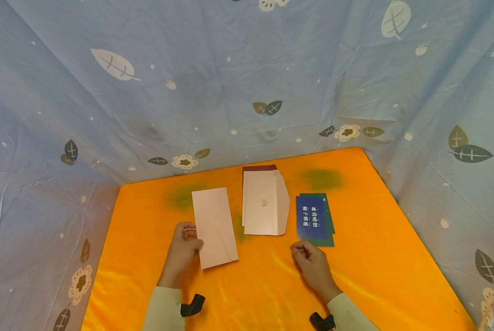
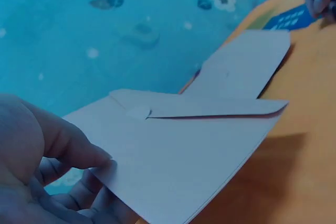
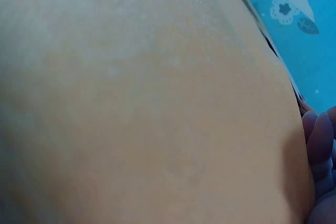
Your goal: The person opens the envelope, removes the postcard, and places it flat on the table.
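My left hand (image 1: 184,250) grips a pale pink envelope (image 1: 215,227) by its left edge, thumb on top and fingers beneath. In the left wrist view the envelope (image 2: 184,156) is raised and tilted, its flap folded over with a narrow gap along the edge. My right hand (image 1: 313,266) is by the near end of a blue card (image 1: 312,218) with white characters, its fingers loosely curled and nothing seen in them. Green cards (image 1: 330,214) stick out from under the blue one. In the right wrist view only some fingers (image 3: 321,142) show at the right edge.
Between the hands, farther back, lies a stack of pale envelopes (image 1: 259,202), the top one's flap opened to the right. A dark red envelope (image 1: 259,168) peeks out behind it. The orange-covered table (image 1: 255,294) has blue patterned cloth (image 1: 214,92) walls around it.
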{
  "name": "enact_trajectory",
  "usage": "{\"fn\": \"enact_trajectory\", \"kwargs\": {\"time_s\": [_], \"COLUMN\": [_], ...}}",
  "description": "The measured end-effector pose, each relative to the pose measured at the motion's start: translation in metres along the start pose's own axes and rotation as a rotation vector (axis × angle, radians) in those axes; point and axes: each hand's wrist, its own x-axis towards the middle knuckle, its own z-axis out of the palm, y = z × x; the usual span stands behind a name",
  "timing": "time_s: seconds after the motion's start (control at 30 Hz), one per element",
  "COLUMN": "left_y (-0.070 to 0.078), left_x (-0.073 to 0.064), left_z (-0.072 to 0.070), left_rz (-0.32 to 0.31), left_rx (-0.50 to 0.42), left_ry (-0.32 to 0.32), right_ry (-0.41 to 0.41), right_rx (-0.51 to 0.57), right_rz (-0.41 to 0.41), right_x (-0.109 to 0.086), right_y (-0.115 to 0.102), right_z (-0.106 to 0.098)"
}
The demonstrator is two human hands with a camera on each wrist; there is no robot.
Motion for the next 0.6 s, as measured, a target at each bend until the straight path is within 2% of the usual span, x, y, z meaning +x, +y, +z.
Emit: {"fn": "enact_trajectory", "kwargs": {"time_s": [0.23, 0.43, 0.6], "left_y": [-0.01, -0.023, -0.033], "left_x": [-0.015, -0.029, -0.04], "left_z": [0.032, 0.056, 0.07], "left_rz": [-0.027, -0.085, -0.121], "left_rx": [-0.192, -0.242, -0.269], "left_ry": [-0.148, -0.245, -0.306], "right_ry": [0.006, 0.01, 0.011], "right_rx": [0.0, -0.008, -0.01], "right_rz": [-0.014, -0.013, -0.015], "right_x": [0.0, 0.001, 0.001], "right_y": [-0.001, 0.0, -0.002], "right_z": [-0.001, 0.0, 0.0]}}
